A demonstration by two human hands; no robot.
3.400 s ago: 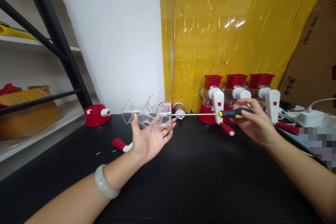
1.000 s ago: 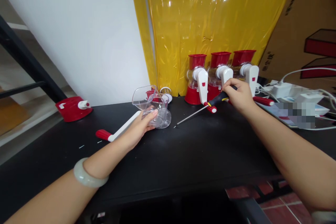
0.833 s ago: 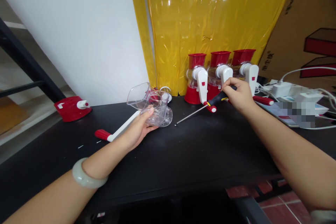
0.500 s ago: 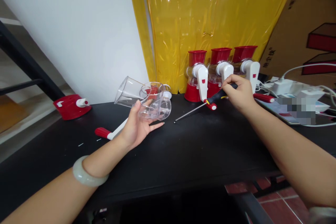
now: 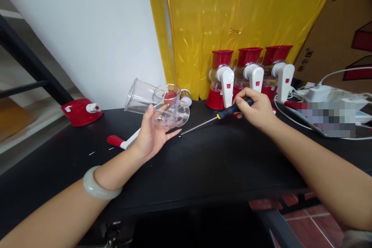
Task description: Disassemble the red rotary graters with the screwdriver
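Observation:
My left hand (image 5: 152, 133) holds up a clear plastic grater housing (image 5: 142, 97), tilted on its side, with the thumb on its near side and some fingers stretched out beneath. In my right hand (image 5: 255, 108) is a screwdriver (image 5: 228, 113) with a black and yellow handle. Its shaft slants down to the left, and the tip is near my left fingertips. A tiny screw (image 5: 179, 136) shows at the tip; whether it clings there cannot be made out. Behind my left wrist lies a white crank with a red handle (image 5: 115, 141).
Several small screws or pins (image 5: 92, 154) lie on the black table (image 5: 203, 174). A red base (image 5: 81, 112) stands at the left, a grater drum (image 5: 186, 96) behind the housing. Three rotary graters (image 5: 222, 79) stand at the back. Chargers, cables and a tablet (image 5: 322, 124) occupy the right.
My right hand has moved left with the screwdriver, bringing its tip close to my left fingers. The left hand still holds the clear housing. The view has shifted slightly.

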